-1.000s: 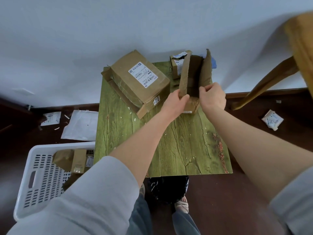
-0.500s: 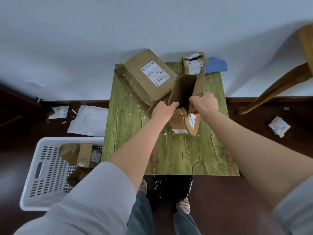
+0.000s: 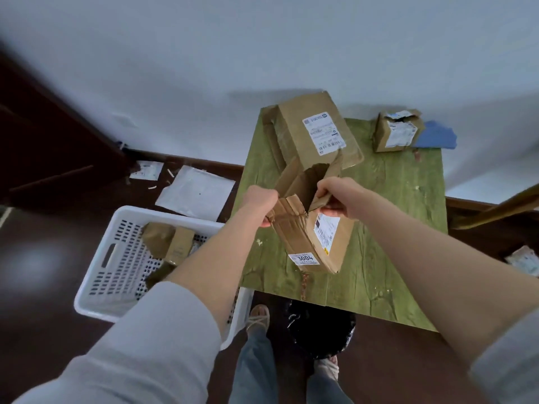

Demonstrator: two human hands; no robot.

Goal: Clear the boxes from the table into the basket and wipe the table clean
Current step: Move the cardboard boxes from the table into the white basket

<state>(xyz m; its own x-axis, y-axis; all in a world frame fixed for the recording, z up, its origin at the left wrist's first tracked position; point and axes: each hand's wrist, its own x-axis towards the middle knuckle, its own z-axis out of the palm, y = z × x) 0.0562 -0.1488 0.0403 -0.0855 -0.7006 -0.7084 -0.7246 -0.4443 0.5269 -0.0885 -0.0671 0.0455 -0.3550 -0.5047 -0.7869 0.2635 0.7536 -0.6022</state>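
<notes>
both hands clamped on a torn, flattened box (image 3: 313, 237) held over the near-left part of the green worktop (image 3: 393, 228): left hand (image 3: 259, 204) grips its left flap, right hand (image 3: 335, 196) pinches the right flap. looks light, floppy cardboard, likely to fold or tear; better gripped at the creased body. white basket (image 3: 96, 287) sits on the floor, left. two boxes remain far.

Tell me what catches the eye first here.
The left hand and right hand grip a torn box at the middle of the green table. Behind it a big box and a small box sit by the far edge, beside a blue cloth. A white basket with cardboard in it stands on the floor, left.
</notes>
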